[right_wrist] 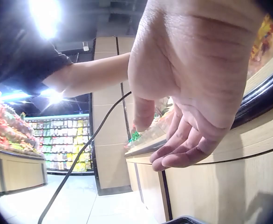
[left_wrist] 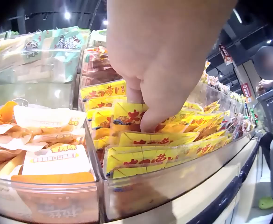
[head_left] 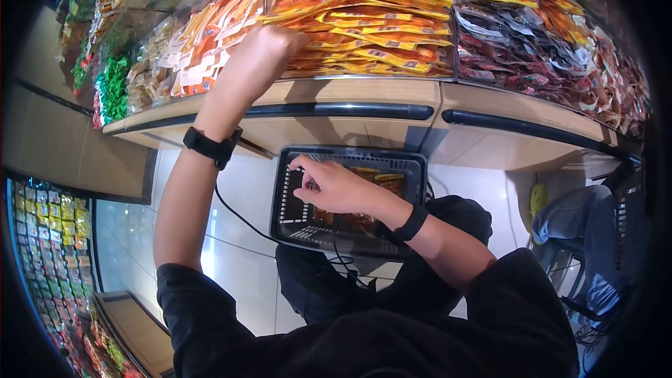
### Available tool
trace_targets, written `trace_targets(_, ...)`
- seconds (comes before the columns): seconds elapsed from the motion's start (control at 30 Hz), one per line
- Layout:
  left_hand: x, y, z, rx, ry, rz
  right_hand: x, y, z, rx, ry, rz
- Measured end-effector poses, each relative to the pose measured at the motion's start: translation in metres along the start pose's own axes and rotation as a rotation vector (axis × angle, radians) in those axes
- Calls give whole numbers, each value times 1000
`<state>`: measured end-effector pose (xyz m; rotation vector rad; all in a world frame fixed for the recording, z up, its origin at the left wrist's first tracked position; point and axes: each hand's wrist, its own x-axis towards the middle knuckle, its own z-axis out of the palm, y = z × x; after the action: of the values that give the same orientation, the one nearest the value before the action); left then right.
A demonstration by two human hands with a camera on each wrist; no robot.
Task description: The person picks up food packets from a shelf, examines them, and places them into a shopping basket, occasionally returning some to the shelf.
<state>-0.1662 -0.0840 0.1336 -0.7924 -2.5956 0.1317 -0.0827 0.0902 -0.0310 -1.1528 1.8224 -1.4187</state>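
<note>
The left hand [head_left: 276,43] reaches over the display shelf. In the left wrist view, the left hand [left_wrist: 167,70] is down among the yellow packets, pinching a yellow packet [left_wrist: 122,116] with its thumb in front and a finger passing behind the top edge. More yellow packets [head_left: 392,28] are heaped around it. The right hand [head_left: 334,185], empty with loosely bent fingers, hangs above a black basket [head_left: 280,227] that holds several packets [head_left: 381,178]. From the right wrist view, the right hand [right_wrist: 192,88] shows its palm and parted thumb.
Orange-and-white packets [left_wrist: 57,158] fill the bin left of the yellow ones; dark packets [head_left: 518,45] lie to the right. A black cable [head_left: 238,215] runs beside the basket. Someone in jeans [head_left: 577,231] is at the right, and the shelf's black rail [head_left: 350,110] crosses in front.
</note>
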Motion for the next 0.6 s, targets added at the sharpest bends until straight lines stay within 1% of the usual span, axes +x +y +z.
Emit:
trace_targets(0.03,2,-4,2,-2,0,-3,0,-1,0,1,-12,7)
trace_targets(0.1,5,-9,6,-111,-6,-3,-1,-1,3,-8,0,-7)
trace_targets(0.2,10,-18,10,-162,7,4,-1,-2,6,-24,5,-26)
trace_targets(0.33,17,-20,15,-164,16,14,-2,-2,9,-9,-20,-19)
trace_targets(0.4,19,-22,19,-67,-21,63,-2,0,11,-3,-25,-15)
trace_targets(0.47,21,-16,20,-96,-9,35,-2,-1,9,2,-35,-13)
trace_targets(0.5,21,-15,19,-122,2,13,-2,-4,7,-11,-67,28)
trace_targets(0.53,20,-16,18,-123,-10,17,-2,-6,5,-23,-99,68)
trace_targets(0.57,18,-19,19,-122,-11,9,-3,-2,6,-23,-106,68)
trace_targets(0.6,15,-22,20,-97,10,43,-3,6,9,-68,-108,54)
